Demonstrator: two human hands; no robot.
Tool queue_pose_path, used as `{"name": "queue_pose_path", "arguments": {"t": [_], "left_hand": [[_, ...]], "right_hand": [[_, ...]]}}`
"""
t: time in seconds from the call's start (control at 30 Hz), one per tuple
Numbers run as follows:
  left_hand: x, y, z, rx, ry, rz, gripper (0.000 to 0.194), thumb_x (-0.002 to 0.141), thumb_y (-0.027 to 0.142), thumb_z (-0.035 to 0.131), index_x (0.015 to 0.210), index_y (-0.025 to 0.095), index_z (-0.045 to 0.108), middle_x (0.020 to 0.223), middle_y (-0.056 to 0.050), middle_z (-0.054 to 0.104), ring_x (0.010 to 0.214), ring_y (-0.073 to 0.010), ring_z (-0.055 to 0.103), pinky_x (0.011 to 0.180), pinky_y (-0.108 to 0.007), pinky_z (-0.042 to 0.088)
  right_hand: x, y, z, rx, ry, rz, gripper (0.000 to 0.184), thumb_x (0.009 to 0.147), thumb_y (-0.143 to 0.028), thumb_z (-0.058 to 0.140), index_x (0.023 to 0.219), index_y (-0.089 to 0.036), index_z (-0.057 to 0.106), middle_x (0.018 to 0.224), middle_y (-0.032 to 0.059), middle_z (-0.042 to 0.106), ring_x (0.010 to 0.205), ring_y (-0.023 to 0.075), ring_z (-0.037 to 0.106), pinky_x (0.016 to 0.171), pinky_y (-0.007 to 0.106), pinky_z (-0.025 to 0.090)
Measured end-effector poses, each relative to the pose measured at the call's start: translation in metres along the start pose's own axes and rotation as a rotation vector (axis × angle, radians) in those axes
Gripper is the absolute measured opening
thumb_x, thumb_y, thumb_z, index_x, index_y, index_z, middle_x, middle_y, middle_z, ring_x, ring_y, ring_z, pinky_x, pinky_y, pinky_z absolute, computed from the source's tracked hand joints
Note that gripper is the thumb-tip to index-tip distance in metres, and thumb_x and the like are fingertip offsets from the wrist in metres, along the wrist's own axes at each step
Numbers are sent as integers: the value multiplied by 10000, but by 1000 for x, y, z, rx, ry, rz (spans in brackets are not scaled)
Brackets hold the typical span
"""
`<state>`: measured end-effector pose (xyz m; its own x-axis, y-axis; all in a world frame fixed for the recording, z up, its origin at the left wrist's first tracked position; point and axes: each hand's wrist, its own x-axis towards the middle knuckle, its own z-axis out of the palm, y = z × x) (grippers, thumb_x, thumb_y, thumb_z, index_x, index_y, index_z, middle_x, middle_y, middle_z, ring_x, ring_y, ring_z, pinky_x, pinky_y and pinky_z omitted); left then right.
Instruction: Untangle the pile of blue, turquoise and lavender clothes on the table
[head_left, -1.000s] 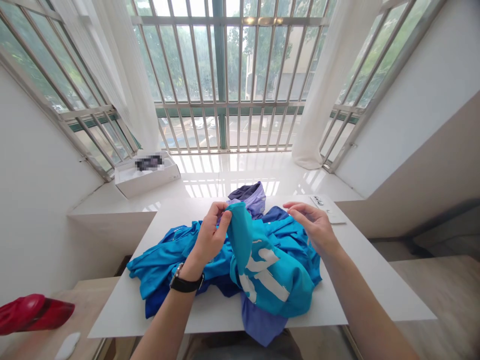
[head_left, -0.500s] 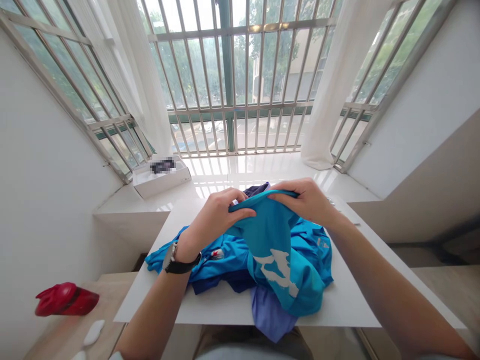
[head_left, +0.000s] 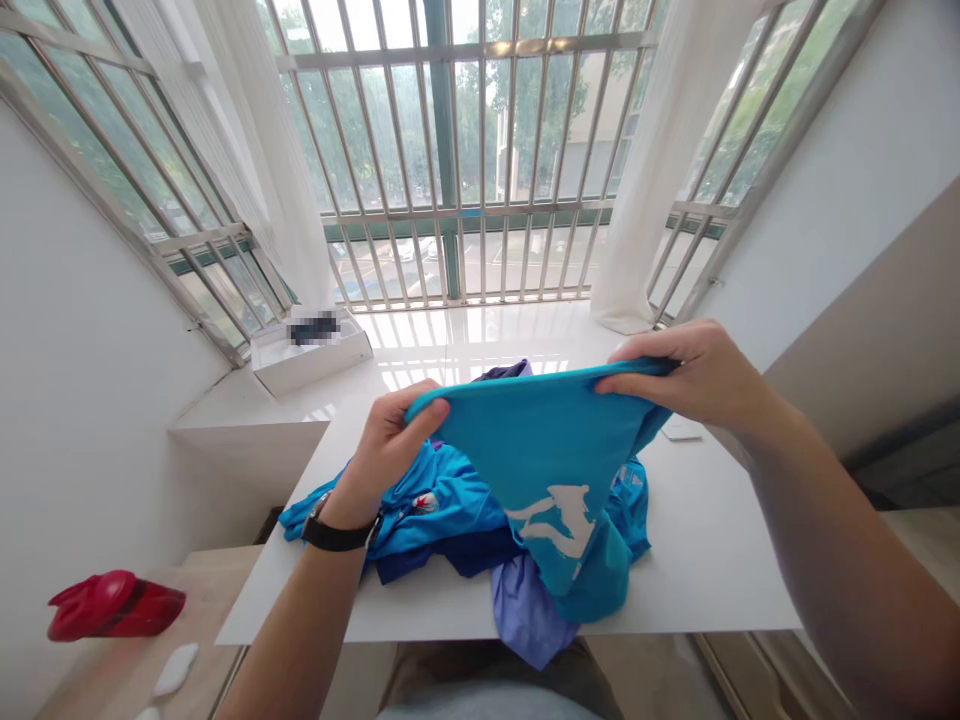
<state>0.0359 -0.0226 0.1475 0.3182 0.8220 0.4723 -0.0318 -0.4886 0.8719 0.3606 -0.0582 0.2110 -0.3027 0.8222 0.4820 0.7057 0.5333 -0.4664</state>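
A turquoise shirt [head_left: 547, 460] with a white print hangs stretched between my two hands above the white table [head_left: 697, 560]. My left hand [head_left: 390, 445], with a black watch on the wrist, pinches the hem's left end. My right hand [head_left: 694, 375] grips the hem's right end, raised higher. Under the lifted shirt lies a heap of clothes: more turquoise fabric [head_left: 442, 500], a dark blue piece [head_left: 450, 555] and a lilac piece [head_left: 521, 615] that droops over the table's front edge.
A white box [head_left: 311, 350] sits on the glossy window ledge [head_left: 480, 340] behind the table. Barred windows and white curtains fill the back. A red object [head_left: 112, 605] and a small white item [head_left: 176, 668] lie on a wooden surface at lower left.
My hands have moved apart along the hem, the right one out to the right and up, so the shirt is now spread wide and lifted higher.
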Motion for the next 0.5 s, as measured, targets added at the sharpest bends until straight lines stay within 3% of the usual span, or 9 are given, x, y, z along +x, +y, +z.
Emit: {"name": "queue_pose_path", "arguments": {"t": [0.1,0.17,0.23,0.37,0.43,0.5], "left_hand": [[2,9,-17,-181,301,-87,383,841,531,644,693,183,584,551,45,483,468,-96,470,427,-200,416],[6,21,-32,-185,349,-89,348,826,525,657,754,193,580,559,57,479,456,-90,472,401,-181,407],[8,35,-47,-97,174,-109,294,805,462,708,801,198,576,597,57,517,471,-90,505,401,-171,425],[2,47,-67,256,-354,-251,252,755,346,778,892,195,629,740,3,665,630,-154,643,524,-225,546],[-6,40,-75,425,-428,-286,244,797,388,733,940,200,674,826,-25,705,727,-181,664,601,-245,573],[-18,29,-87,525,-400,-295,253,845,432,672,955,205,698,855,-32,711,757,-187,657,629,-248,573]], "right_hand": [[-3,1,-6,-23,-203,4,372,784,-546,722,721,-180,738,559,-11,626,488,108,532,448,234,409],[-4,4,-11,-57,-253,-8,386,824,-558,675,758,-184,746,595,-4,648,506,110,549,475,237,426],[-5,10,-18,-106,-208,-11,402,853,-570,631,791,-193,757,616,2,663,522,115,560,498,243,438],[-11,25,-35,-204,18,99,501,801,-676,613,809,-202,773,658,22,698,570,144,598,518,260,457],[-15,32,-42,-246,90,202,592,718,-768,617,795,-202,773,671,30,709,579,158,610,512,269,464],[-20,37,-47,-281,96,304,661,631,-835,622,776,-208,773,633,25,697,555,156,607,506,274,461]]}}
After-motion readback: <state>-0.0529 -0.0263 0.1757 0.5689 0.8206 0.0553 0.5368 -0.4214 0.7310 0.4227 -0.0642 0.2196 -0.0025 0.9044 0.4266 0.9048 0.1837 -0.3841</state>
